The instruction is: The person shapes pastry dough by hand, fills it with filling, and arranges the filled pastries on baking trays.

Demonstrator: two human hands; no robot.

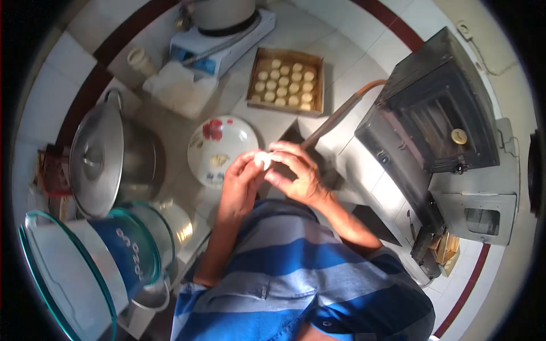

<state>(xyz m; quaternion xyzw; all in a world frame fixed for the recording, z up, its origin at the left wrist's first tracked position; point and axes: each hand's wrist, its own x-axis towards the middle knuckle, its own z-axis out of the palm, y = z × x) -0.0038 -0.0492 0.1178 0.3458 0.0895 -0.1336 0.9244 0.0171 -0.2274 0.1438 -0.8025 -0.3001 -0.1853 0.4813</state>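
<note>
In front of my chest, a small white ball of dough (pixel 263 159) is between the fingertips of both hands. My left hand (pixel 242 176) pinches it from the left, fingers bent. From the right, my right hand (pixel 300 175) has its curled fingertips against the ball, its thumb a little lower. Below and to the left of the hands is a round white plate (pixel 196 149) with red flowers; a few pale yellowish pieces (pixel 218 160) lie on it. Farther off, a square tray (pixel 287 109) holds several rows of round, pale dough balls.
A large lidded metal pot (pixel 94 162) and a clear teal-rimmed tub (pixel 122 250) stand at left. Behind are a stove (pixel 227 45) with a pot (pixel 224 12) and a white plastic bag (pixel 181 88). A dark metal oven (pixel 438 108) with a hose (pixel 341 111) stands at right.
</note>
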